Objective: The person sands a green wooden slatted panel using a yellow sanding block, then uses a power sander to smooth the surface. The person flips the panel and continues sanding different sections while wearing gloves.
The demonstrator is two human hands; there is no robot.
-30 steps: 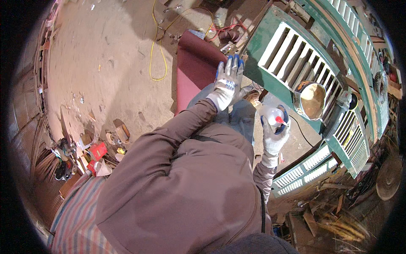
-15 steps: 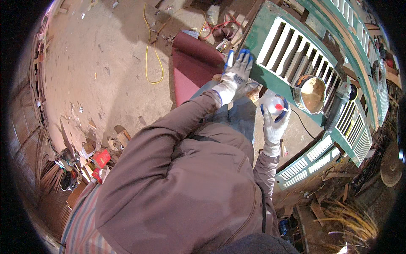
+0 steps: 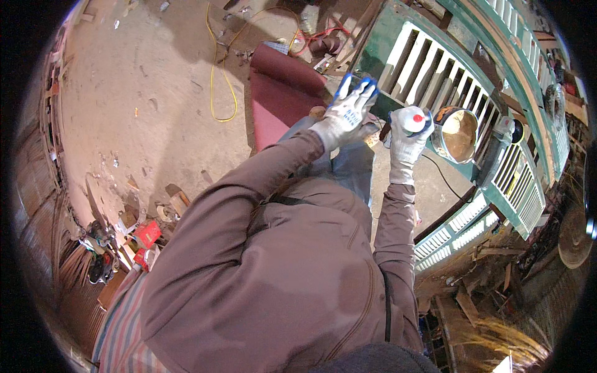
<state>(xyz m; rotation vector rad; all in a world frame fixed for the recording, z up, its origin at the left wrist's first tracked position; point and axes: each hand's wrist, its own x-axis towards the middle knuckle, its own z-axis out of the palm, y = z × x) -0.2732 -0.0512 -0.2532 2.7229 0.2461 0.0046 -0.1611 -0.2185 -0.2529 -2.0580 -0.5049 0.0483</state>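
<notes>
My right hand, in a white and blue work glove, is wrapped round a squeeze bottle of pale, translucent plastic with a red tip. It is close to the left side of an open round tin, which sits on a green louvred shutter with white slats. My left hand, gloved the same way, is open with its fingers spread. Its fingertips are by the shutter's near-left edge; whether they touch it I cannot tell. Nothing shows in that hand.
A grey power tool lies on the shutter right of the tin, and a black cord hangs nearby. Dark red sheet material, partly rolled, rests on the floor beside a yellow cord. More shutters stand at right.
My right hand has raised the bottle up and away from me, nearer the tin. My left hand has shifted slightly, its fingers spreading wider.
</notes>
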